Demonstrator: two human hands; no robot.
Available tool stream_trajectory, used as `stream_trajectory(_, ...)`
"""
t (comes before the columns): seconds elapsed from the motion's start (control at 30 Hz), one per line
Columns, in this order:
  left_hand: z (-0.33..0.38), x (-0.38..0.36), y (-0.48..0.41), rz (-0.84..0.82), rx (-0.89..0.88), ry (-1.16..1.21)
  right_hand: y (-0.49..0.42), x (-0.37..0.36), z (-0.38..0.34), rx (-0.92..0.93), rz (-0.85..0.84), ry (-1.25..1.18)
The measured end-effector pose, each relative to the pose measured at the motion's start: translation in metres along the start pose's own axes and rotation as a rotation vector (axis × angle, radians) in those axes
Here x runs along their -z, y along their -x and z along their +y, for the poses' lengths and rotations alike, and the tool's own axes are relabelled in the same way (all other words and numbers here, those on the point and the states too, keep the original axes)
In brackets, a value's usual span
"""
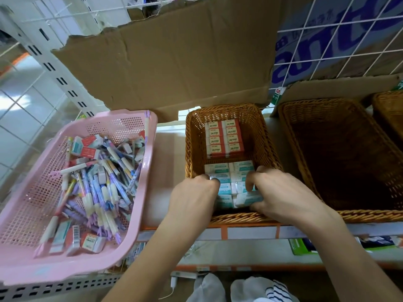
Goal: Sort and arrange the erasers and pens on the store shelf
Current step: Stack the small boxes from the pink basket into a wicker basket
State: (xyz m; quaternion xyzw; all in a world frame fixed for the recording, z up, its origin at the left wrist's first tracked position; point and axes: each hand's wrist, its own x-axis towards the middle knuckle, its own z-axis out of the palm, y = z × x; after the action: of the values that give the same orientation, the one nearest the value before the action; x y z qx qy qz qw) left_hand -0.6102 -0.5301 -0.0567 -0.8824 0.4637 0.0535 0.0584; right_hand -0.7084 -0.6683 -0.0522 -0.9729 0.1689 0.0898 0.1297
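A small wicker basket (193, 149) on the shelf holds neat rows of red-sleeved erasers (224, 138) at the back and blue-sleeved erasers (229, 171) at the front. My left hand (194, 197) reaches into the front left of the basket, its fingers curled against the blue erasers. My right hand (281, 192) grips a blue eraser (248, 198) at the front right, between thumb and fingers. A pink plastic basket (28, 214) at the left holds a jumble of pens (104, 184) and loose erasers (87, 149).
A larger wicker basket (340, 153) with nothing visible inside stands to the right, and the edge of another (390, 112) beyond it. Torn cardboard (174, 57) and a wire grid (340, 40) back the shelf. A lower shelf (239, 251) lies beneath.
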Motion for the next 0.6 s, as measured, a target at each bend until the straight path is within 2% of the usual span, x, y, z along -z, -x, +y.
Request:
stream_trajectory(0.3,-0.004,-0.002,-0.009,-0.012,-0.089,-0.052,-0.008,0.004,0.004,-0.026,-0.143,-0.063)
stream_trajectory(0.6,-0.007,-0.006,-0.013,-0.033,-0.127,-0.047,-0.005,-0.005,-0.003,-0.082,-0.061,0.004)
